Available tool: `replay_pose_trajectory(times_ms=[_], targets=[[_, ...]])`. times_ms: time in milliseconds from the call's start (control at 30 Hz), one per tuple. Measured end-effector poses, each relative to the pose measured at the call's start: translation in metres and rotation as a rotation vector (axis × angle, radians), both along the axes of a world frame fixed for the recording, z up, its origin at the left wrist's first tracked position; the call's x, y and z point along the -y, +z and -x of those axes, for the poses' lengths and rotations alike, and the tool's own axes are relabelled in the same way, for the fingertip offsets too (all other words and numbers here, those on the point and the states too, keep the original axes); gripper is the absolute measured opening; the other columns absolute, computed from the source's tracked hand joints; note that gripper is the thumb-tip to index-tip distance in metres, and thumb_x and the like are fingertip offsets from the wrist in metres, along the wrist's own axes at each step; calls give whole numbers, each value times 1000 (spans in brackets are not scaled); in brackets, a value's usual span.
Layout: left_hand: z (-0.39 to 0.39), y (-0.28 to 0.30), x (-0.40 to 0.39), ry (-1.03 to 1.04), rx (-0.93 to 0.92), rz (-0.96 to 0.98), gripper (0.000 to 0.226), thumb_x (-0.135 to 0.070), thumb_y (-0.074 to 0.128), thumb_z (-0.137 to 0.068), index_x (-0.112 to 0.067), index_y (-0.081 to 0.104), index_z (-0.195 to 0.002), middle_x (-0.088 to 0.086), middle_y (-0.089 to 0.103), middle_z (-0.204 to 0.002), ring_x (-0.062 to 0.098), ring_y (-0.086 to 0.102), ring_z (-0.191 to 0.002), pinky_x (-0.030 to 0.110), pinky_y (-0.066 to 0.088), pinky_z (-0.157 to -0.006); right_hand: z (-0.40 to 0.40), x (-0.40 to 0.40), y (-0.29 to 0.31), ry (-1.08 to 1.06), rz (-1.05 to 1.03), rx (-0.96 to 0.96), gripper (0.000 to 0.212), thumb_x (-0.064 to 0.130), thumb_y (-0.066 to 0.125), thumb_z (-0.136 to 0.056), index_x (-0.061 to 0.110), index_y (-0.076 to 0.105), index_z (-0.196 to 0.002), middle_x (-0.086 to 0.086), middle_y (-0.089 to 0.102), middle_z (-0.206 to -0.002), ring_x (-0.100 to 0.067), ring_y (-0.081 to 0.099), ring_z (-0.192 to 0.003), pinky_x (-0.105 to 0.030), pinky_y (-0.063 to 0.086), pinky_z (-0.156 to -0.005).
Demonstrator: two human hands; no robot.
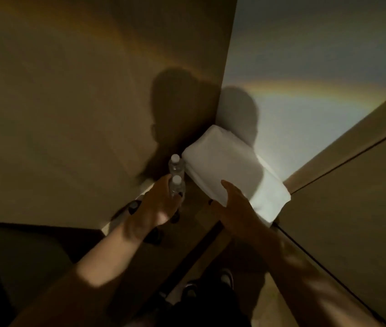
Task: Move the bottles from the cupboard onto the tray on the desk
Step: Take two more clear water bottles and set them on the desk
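Observation:
Two clear plastic bottles with white caps stand one behind the other on the cupboard shelf [194, 208], in its dim back left corner. My left hand [159, 206] wraps the near bottle [177, 186], thumb on its left and fingers curled round its right side. The far bottle [176, 164] stands free right behind it. My right hand [233, 204] is spread at the near corner of a white folded bundle [225, 166], thumb lying over its edge. No tray or desk is in view.
The white bundle fills the shelf just right of the bottles. The cupboard's brown side wall [69, 114] rises close on the left, a pale back wall [305, 67] behind. A cupboard door [352, 197] stands at the right. My feet show on the floor below.

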State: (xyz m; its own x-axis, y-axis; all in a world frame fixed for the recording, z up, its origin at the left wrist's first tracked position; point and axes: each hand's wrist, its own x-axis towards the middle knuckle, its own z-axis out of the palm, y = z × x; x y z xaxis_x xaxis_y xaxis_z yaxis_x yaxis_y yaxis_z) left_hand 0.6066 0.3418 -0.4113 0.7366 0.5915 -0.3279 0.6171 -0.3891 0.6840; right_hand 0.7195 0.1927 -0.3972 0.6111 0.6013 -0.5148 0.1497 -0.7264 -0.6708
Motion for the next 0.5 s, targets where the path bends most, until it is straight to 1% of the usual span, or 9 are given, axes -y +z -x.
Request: replay_pose_trajectory(times_ms=[67, 100, 167, 233, 300, 367, 400, 433, 500], targets=[[-11, -25, -13, -16, 12, -16, 12, -14, 53, -94, -14, 58, -105, 8, 59, -103, 9, 53, -77, 26, 43, -74, -16, -13, -19, 6, 8, -41, 69, 28, 54, -97, 19, 16, -154, -3, 21, -159, -22, 25, -144, -33, 24, -113], [-17, -36, -17, -49, -31, -34, 22, -14, 53, -94, -7, 57, -115, 12, 61, -109, 13, 57, -89, 28, 42, -80, -24, -18, -28, -2, 7, -57, 70, 28, 55, -96, 18, 16, -154, -4, 22, -159, -23, 26, -144, -34, 24, -113], [-28, -59, -23, -63, -139, -59, 41, -17, 56, -94, -7, 47, -133, 13, 57, -125, 24, 56, -114, 22, 37, -89, -38, -26, -48, -23, 10, -108, 74, 26, 58, -95, 19, 14, -154, -3, 26, -158, -24, 29, -142, -34, 28, -111], [-41, -81, -25, 30, -167, -43, 47, -17, 59, -92, -9, 46, -137, 13, 52, -135, 29, 50, -125, 26, 37, -96, -51, -31, -69, -28, 19, -161, 77, 25, 62, -93, 20, 14, -153, -3, 30, -155, -25, 34, -139, -33, 34, -106], [-52, -101, -26, 105, -127, -49, 35, -18, 54, -91, -6, 57, -123, 16, 58, -125, 32, 54, -117, 33, 43, -99, -62, -34, -89, -5, 45, -184, 79, 25, 64, -91, 21, 15, -152, -3, 34, -153, -25, 38, -136, -33, 38, -103], [-63, -128, -31, 188, -67, 1, 25, -16, 49, -88, 1, 62, -100, 15, 64, -100, 28, 62, -93, 18, 47, -82, -74, -40, -107, 19, 60, -208, 76, 26, 63, -91, 23, 17, -152, -2, 35, -152, -25, 40, -135, -34, 41, -104], [-67, -136, -32, 239, -34, 24, 20, -9, 51, -89, 3, 62, -100, 11, 64, -97, 22, 60, -88, 12, 45, -78, -78, -43, -116, 42, 65, -221, 75, 26, 62, -92, 23, 17, -152, -1, 35, -153, -24, 40, -135, -35, 42, -104], [-70, -145, -32, 276, 5, 14, 22, -4, 53, -90, 1, 61, -109, 5, 61, -103, 13, 56, -92, 9, 43, -81, -82, -46, -125, 74, 77, -226, 74, 25, 61, -93, 23, 17, -152, 0, 34, -154, -23, 39, -136, -33, 40, -105], [-75, -161, -33, 331, 2, -2, 43, -7, 55, -92, -11, 48, -134, -2, 50, -125, 9, 47, -112, 16, 35, -95, -90, -51, -141, 162, 96, -218, 74, 27, 60, -93, 22, 16, -153, 0, 33, -155, -20, 36, -139, -29, 35, -105]])
